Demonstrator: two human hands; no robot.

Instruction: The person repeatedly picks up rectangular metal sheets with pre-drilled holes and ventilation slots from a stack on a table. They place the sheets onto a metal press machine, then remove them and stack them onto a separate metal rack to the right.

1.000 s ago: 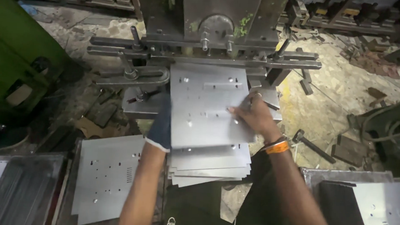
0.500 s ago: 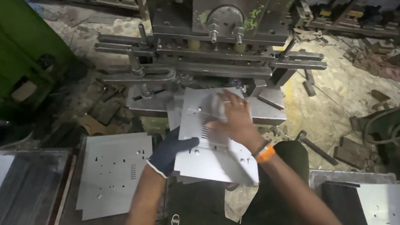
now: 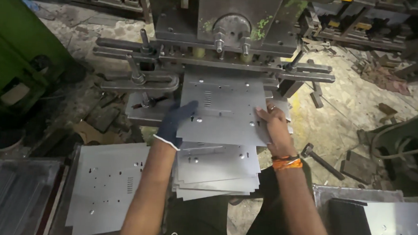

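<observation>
A flat grey metal sheet [image 3: 225,111] with punched holes and a slotted vent lies on the bed of a press machine [image 3: 231,34], its far edge under the tooling. My left hand [image 3: 175,123], in a dark blue glove, grips the sheet's left edge. My bare right hand [image 3: 273,125], with an orange band at the wrist, holds the sheet's right edge. Below the sheet, between my forearms, sits a stack of similar sheets [image 3: 216,172].
Another pile of punched sheets [image 3: 105,183] lies at the lower left, and more sheets [image 3: 392,224] sit in a tray at the lower right. A green machine [image 3: 14,52] stands at left. Metal scraps and a hammer [image 3: 320,160] litter the floor on the right.
The top sheet has been lifted off the stack and pushed forward onto the press bed. Both hands moved from the sheet's middle to its side edges.
</observation>
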